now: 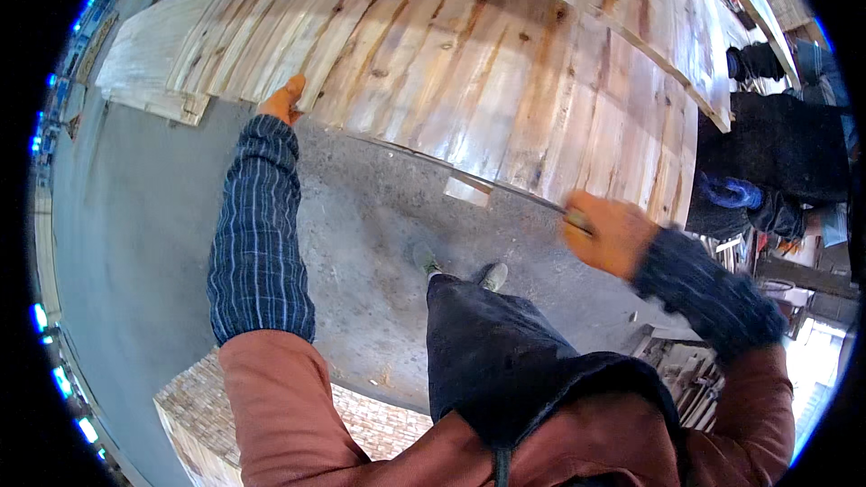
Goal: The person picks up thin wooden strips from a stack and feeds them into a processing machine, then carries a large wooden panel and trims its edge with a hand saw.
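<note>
A wide wooden panel (424, 72), made of knotty strips joined side by side, spreads out in front of me. At its near edge on the left, my left hand (284, 101) is closed, thumb on the top face and fingers mostly hidden beneath. My right hand (609, 233) is a fist at the near right edge, slightly blurred. It grips a thin hand tool (579, 220) whose narrow dark end lies along the panel's edge. The tool's exact kind is hidden by my fingers.
Another wooden panel (663, 22) overlaps the far right, and a paler one (149, 68) sticks out at left. A person in dark clothing (767, 149) stands at the right. Stacked wood pieces (194, 397) are at lower left, above the grey concrete floor (361, 216).
</note>
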Motion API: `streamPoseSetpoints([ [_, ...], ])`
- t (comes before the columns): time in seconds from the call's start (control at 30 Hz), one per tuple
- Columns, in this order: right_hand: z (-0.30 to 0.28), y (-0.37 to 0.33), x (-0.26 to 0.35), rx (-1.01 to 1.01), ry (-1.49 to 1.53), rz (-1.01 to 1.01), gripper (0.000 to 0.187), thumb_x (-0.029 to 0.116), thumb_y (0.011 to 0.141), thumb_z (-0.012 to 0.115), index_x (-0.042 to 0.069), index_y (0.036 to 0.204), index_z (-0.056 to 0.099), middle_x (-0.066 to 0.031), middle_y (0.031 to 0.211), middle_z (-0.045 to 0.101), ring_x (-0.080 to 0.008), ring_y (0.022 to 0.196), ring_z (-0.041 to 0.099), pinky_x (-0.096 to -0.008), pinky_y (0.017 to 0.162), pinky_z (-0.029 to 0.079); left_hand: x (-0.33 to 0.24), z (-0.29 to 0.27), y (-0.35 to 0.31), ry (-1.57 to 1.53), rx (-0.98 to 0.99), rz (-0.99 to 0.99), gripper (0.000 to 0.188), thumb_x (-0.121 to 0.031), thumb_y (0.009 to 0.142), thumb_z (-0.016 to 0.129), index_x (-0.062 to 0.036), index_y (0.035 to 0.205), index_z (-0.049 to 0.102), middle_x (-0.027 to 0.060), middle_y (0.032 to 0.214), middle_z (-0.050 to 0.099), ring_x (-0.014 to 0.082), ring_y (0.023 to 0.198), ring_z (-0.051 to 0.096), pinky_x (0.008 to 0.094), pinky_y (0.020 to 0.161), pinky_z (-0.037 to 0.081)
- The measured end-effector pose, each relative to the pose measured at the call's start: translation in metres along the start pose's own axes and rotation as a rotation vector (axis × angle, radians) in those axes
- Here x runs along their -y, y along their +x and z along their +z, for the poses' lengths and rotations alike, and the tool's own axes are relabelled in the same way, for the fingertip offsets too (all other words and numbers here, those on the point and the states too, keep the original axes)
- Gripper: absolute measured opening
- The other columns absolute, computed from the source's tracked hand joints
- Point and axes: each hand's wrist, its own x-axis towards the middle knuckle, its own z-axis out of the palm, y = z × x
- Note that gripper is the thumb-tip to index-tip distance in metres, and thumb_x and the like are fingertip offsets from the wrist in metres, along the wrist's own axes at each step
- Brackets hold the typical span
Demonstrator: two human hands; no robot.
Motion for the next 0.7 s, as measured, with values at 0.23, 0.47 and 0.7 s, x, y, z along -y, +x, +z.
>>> streamPoseSetpoints([
  [0.23, -0.021, -0.035, 0.003, 0.046, -0.115, 0.063, 0.026, 0.024, 0.096, 0.063, 0.001, 0.108, 0.06, -0.0239, 0.084, 0.069, -0.0391, 0.081, 0.072, -0.0488, 0.074, 0.058, 0.066, -0.037, 0.072, 0.4, 0.138, 0.328, 0.056, -0.024, 0.094, 0.067, -0.0195, 0.148, 0.052, 0.0123, 0.141, 0.061, 0.0266, 0.124, 0.06, 0.0404, 0.103, 0.049],
  [0.47, -0.01, -0.021, 0.001, 0.044, -0.043, 0.105, 0.028, 0.031, 0.097, 0.06, 0.005, 0.106, 0.059, -0.0247, 0.088, 0.068, -0.0419, 0.083, 0.07, -0.0501, 0.075, 0.056, 0.022, -0.009, 0.011, -0.23, -0.034, 0.039, 0.061, -0.048, 0.095, 0.07, -0.0083, 0.14, 0.062, 0.0063, 0.142, 0.062, 0.0233, 0.129, 0.057, 0.0368, 0.099, 0.048],
  [0.7, -0.026, -0.046, -0.001, 0.004, -0.132, 0.102, 0.027, 0.021, 0.093, 0.064, 0.004, 0.114, 0.062, -0.0222, 0.084, 0.071, -0.0385, 0.076, 0.072, -0.0469, 0.071, 0.058, 0.025, 0.01, -0.012, -0.066, -0.249, 0.263, 0.053, -0.035, 0.082, 0.082, 0.0007, 0.119, 0.07, 0.0108, 0.114, 0.073, 0.022, 0.105, 0.068, 0.0344, 0.09, 0.053],
])
